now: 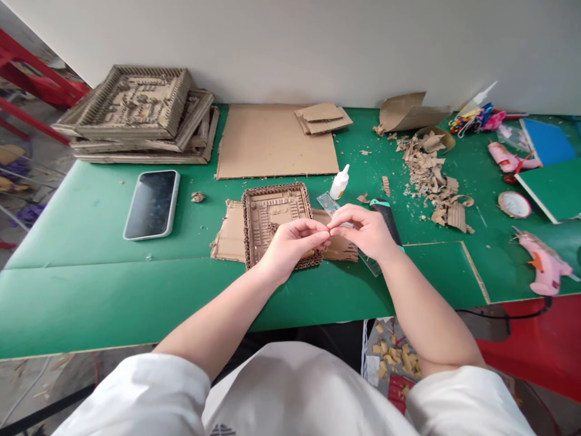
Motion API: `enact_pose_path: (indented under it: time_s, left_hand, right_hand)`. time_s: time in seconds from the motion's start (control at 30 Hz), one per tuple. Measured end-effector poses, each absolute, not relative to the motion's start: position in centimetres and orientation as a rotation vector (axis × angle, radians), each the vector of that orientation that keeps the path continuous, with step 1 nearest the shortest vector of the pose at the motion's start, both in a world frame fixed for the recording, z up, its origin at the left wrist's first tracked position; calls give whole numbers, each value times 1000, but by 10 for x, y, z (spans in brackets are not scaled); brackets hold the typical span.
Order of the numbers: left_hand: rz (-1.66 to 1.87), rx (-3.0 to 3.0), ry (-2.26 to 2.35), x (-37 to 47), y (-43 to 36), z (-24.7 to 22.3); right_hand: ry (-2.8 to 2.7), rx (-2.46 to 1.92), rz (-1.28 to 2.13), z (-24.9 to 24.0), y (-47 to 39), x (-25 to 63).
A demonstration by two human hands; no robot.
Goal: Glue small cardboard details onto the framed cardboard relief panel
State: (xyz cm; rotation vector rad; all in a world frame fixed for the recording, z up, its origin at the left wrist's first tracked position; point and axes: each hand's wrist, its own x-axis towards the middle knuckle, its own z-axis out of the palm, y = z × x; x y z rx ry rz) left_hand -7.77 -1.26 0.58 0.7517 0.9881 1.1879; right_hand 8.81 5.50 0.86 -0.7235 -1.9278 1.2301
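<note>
My left hand [295,245] is closed in a pinch above the right side of a small cardboard tray [247,227] with raised corrugated walls and strips inside. Its fingertips meet those of my right hand [363,230], which is pinched too. Whatever lies between the fingertips is too small to make out. Beneath the tray lies a torn cardboard piece [229,233]. Behind my hands stands a white glue bottle [339,183]. A clear ruler [327,201] runs under my right hand, beside a black and teal cutter [385,215].
A phone [152,204] lies left, before stacked cardboard trays [136,109]. A flat cardboard sheet [276,142] is at the back. Cardboard scraps [429,169], a tape roll [514,204] and pink glue guns [544,263] occupy the right side of the green table [113,297].
</note>
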Motion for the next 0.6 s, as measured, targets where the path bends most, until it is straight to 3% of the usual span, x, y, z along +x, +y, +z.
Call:
enact_pose_path:
  time_s: [0.6]
  left_hand:
    - [1260,761,1054,-77,-13,8]
  right_hand:
    - [-1990,-691,1065,11,55,89]
